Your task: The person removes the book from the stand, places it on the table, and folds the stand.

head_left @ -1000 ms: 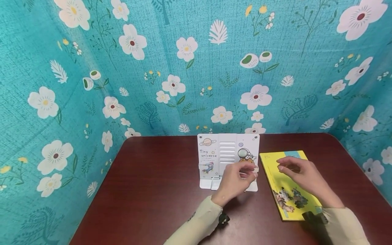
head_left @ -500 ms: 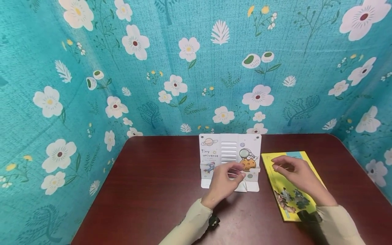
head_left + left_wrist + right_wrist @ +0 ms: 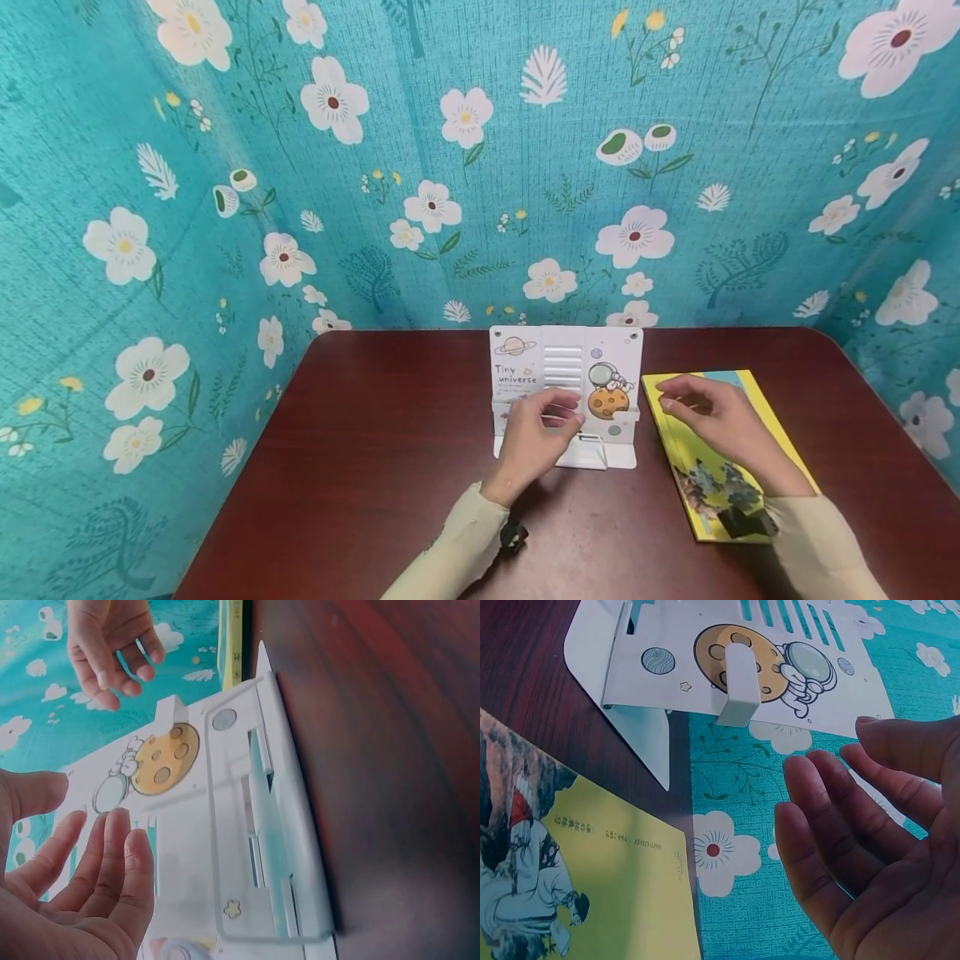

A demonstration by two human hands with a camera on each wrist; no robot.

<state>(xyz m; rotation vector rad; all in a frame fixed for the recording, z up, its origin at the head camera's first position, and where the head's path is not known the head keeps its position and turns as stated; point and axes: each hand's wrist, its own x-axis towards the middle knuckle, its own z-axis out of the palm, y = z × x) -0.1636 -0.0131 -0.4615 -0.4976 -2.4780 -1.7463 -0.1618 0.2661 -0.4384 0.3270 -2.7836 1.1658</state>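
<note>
Compared with a second ago, the left hand (image 3: 528,442) has moved leftward across the front of the white, flat-panelled printed stand (image 3: 586,385), uncovering its orange moon, and the right hand (image 3: 716,421) sits further left over the yellow, picture-covered book (image 3: 720,468). Both hands are bare, fingers loosely bent, thumbs well apart from them. The stand rises from the dark red wooden table (image 3: 375,467) just beyond the left hand, showing horizontal slots, "Tiny universe" lettering and an astronaut.

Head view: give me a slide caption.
Empty left hand before a white stand, empty right hand above a yellow book.
</note>
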